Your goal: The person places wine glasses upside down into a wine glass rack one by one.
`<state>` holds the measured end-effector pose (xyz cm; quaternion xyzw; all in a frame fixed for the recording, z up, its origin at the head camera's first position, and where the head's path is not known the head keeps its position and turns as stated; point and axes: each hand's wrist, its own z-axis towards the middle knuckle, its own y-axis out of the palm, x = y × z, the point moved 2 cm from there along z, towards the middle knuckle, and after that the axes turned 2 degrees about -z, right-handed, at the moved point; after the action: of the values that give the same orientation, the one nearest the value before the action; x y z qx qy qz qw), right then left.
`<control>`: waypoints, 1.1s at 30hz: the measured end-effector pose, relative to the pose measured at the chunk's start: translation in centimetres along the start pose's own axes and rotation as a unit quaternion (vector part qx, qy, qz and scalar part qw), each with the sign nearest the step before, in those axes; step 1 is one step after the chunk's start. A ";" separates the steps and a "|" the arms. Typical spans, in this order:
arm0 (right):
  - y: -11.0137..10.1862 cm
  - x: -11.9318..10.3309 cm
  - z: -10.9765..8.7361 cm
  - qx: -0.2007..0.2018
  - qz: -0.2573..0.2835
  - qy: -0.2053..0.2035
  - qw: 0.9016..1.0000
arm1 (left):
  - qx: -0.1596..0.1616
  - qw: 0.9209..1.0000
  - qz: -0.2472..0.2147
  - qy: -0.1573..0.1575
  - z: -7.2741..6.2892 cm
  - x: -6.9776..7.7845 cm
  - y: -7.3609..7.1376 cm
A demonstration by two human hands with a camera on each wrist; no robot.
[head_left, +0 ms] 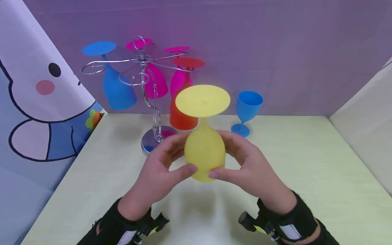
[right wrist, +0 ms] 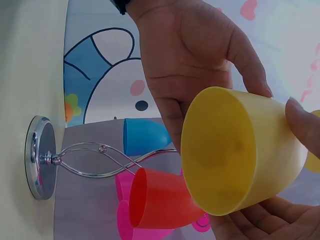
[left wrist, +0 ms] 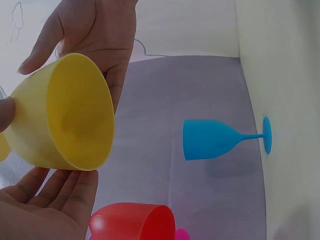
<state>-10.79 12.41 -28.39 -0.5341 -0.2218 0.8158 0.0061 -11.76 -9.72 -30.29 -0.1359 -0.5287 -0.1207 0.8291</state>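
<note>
My left hand [head_left: 157, 172] and right hand [head_left: 249, 166] together hold a yellow goblet [head_left: 204, 148] upside down above the table. Its round foot faces up, and both wrist views show into its open bowl [left wrist: 82, 112]. The thumbs press the near side of the bowl while the other fingers reach round its sides, partly hidden behind it. Just beyond the hands stands a chrome wire glass rack [head_left: 157, 127]. From it hang a blue goblet [head_left: 117, 90], two pink goblets [head_left: 157, 81] and a red goblet [head_left: 180, 117], all upside down.
Another blue goblet [head_left: 248, 106] stands upright on the pale table [head_left: 306, 163], right of the rack near the back edge. Behind is a purple backdrop [head_left: 275, 47]. A cartoon-printed sheet [head_left: 39, 81] hangs at left, with a pale wall [head_left: 367, 126] at right.
</note>
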 end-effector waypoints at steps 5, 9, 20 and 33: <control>0.2 0.0 0.1 0.003 -0.016 0.007 1.000 | -0.001 1.000 0.004 0.001 -0.1 -0.1 -0.2; 0.4 0.0 0.2 0.015 -0.034 0.012 0.999 | -0.001 1.000 0.007 -0.002 0.0 -0.1 -0.4; 0.8 -0.1 0.1 0.037 -0.043 0.013 0.998 | -0.001 1.000 0.002 -0.005 0.1 -0.1 -0.8; 2.5 -0.8 1.4 0.082 0.011 -0.067 0.994 | 0.070 0.997 -0.020 0.039 -0.1 0.5 -1.5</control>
<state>-11.08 9.44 -28.12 -0.4783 -0.1485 0.8652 0.0262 -12.01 -11.17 -29.75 -0.0619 -0.5053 -0.1055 0.8542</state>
